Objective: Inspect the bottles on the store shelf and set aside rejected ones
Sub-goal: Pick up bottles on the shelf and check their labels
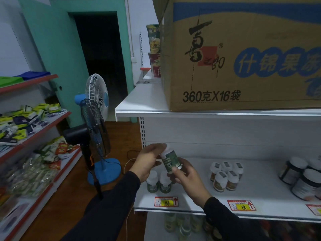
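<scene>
The step in hand is inspection. A small green-labelled bottle with a white cap [169,160] is held up tilted, cap toward the upper left, above the front left corner of the white metal store shelf [191,204], clear of the board. The left hand [147,161] has its grip closed round the cap end, fingers curled over the top. The right hand [186,176] holds the lower body, thumb and fingers pinching the base, so the label faces the person. Both sleeves are dark.

Directly below stand two more green-labelled white-capped bottles [159,182], side by side and touching, just behind a red-and-yellow price tag [166,201] on the shelf edge. Further right sits a cluster of small brown-labelled white-capped bottles [225,176], and beyond them larger dark jars with white lids [298,178] at the right margin.

My reading is that this bottle is mid-check (its printing is too blurred to read, so no verdict can be drawn). The next move calls for a decision. If it passes, it goes back upright beside its two fellows, lowered carefully so as not to topple them. If it fails, it needs a spot well apart from the stock; the bare stretch of shelf between the green and brown groups looks a likely place, though no reject pile is visible. After that, the two standing green bottles appear next in line.
</scene>
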Demonstrator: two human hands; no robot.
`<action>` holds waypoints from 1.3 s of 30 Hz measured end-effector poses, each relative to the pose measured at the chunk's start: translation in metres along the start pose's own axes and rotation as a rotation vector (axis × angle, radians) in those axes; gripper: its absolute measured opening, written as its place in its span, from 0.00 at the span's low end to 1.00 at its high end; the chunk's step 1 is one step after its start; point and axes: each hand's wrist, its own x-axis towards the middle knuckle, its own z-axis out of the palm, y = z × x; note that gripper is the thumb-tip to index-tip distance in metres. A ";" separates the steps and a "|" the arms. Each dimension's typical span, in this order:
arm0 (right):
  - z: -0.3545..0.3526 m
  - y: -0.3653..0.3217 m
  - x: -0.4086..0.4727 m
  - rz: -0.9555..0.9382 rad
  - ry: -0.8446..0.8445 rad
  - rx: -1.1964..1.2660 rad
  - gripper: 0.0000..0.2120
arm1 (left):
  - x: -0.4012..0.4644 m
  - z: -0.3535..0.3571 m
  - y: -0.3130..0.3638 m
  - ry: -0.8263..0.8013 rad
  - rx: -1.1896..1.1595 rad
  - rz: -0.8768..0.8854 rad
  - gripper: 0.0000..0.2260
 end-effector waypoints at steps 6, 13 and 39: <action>0.004 -0.002 0.000 0.048 0.000 0.072 0.10 | -0.001 0.000 0.001 -0.007 -0.041 -0.014 0.09; 0.005 -0.009 -0.003 0.023 -0.036 0.042 0.13 | 0.000 -0.002 -0.003 -0.025 0.045 -0.054 0.14; -0.014 0.005 0.001 -0.069 -0.043 -0.278 0.23 | -0.010 0.001 -0.002 -0.255 0.279 0.264 0.16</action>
